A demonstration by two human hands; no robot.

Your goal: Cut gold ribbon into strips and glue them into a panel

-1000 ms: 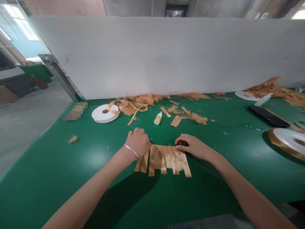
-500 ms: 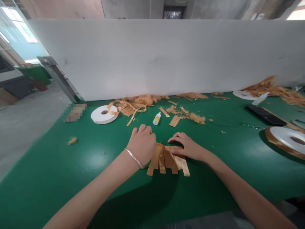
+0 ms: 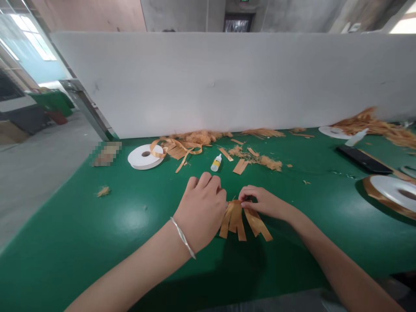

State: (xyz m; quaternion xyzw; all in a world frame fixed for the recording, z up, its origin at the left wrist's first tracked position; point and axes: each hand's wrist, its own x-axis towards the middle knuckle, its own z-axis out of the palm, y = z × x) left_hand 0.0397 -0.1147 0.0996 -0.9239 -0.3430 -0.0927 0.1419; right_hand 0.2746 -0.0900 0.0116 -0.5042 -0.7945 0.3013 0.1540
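Fringe of flat tan-gold ribbon strips (image 3: 242, 219), joined along the top edge and gathered into a narrow bunch, lies on the green felt-like table top (image 3: 97, 234) between both hands, its loose ends fanning toward the viewer. The left hand (image 3: 201, 210), a thin silver bangle (image 3: 182, 237) on its wrist, rests knuckles-up with fingers curled loosely against the left side of the bunch; the contact under the fingers is hidden. The right hand (image 3: 264, 203) pinches the top edge of the fringe between thumb and bent fingers, closed on it. Behind the hands stand a small clear glue bottle with a yellow label (image 3: 216, 163), a white flat tape reel (image 3: 145, 157) with loose gold ribbon (image 3: 175, 149) curled beside it, and scattered cut strips and frayed fibre scraps (image 3: 256, 159). A white partition board (image 3: 227, 82) closes the far edge. At the right lie a black flat device (image 3: 364, 158) and a large white-faced ribbon spool (image 3: 394, 193).
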